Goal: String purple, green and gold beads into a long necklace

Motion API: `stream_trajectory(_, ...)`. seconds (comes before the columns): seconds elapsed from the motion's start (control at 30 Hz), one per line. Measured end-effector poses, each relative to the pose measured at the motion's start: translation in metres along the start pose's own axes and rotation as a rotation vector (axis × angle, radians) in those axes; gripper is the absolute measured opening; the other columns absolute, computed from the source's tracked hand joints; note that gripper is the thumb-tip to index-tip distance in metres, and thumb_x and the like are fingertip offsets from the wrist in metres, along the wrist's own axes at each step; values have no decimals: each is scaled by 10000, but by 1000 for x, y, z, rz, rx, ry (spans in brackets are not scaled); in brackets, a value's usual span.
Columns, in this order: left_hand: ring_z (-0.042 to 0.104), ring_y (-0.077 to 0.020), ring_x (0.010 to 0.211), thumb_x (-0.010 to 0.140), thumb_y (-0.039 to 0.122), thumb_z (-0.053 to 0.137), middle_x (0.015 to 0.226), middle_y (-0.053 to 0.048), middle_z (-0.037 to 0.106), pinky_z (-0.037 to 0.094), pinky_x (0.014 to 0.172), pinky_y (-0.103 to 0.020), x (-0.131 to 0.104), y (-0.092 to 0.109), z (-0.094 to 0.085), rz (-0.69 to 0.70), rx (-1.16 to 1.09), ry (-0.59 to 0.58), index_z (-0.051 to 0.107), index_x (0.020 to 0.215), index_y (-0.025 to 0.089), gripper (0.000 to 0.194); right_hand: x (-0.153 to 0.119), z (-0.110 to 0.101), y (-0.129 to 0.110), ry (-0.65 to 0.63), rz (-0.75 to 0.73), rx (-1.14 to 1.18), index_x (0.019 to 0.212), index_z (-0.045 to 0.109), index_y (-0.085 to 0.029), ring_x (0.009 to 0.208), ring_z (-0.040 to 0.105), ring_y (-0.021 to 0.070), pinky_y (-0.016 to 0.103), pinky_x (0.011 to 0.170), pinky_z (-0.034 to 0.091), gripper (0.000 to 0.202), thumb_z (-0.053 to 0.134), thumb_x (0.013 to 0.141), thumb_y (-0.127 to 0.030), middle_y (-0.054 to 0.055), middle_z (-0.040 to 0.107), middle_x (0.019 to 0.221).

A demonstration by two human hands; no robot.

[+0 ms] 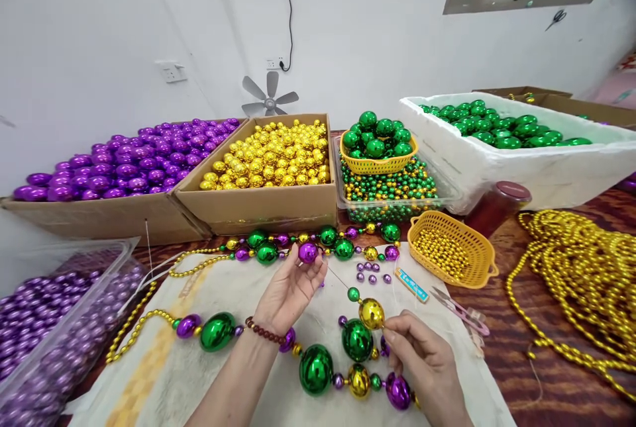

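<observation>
My left hand (293, 284) is closed round a shiny purple bead (308, 253), held up over the cloth. A thin wire or thread (338, 277) runs from near that bead down to a small green bead (353, 294) and a gold bead (371, 314). My right hand (422, 357) pinches at the gold bead's lower right edge. Below the hands lies a bead strand (316, 369) of green, purple and gold beads. A second finished-looking strand (267, 252) stretches behind the left hand. Several small lilac beads (372, 279) lie loose on the cloth.
Boxes of purple beads (124, 169) and gold beads (268, 155) stand at the back. A foam box (497, 162) holds green beads. On the right are a yellow basket (487, 268), scissors (464, 313), a dark red jar (499, 205) and a gold bead-chain pile (581, 268).
</observation>
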State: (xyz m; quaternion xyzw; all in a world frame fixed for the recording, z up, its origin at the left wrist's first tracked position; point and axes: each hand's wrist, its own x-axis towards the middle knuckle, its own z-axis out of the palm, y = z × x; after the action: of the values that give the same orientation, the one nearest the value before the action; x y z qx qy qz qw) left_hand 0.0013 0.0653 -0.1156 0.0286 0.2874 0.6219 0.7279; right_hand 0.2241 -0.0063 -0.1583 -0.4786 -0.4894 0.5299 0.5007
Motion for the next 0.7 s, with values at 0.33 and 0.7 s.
stream_trajectory(0.33, 664, -171, 822, 886, 247, 584, 950, -92, 682, 555, 861, -388, -1, -4, 1, 12, 82, -32, 618, 993, 111, 176, 2, 1, 1, 1, 3, -39, 743, 648, -172, 485, 478, 101, 185, 448, 374, 246, 615, 837, -398, -13, 495, 579)
stream_trajectory(0.7, 664, -167, 838, 875, 203, 598, 931, -56, 683, 546, 870, -390, -3, -7, 4, 42, 77, -59, 618, 1034, 150, 168, 2, 2, 7, 32, 54, -8, 755, 652, -164, 493, 486, 113, 191, 452, 397, 261, 626, 829, -413, -5, 506, 555)
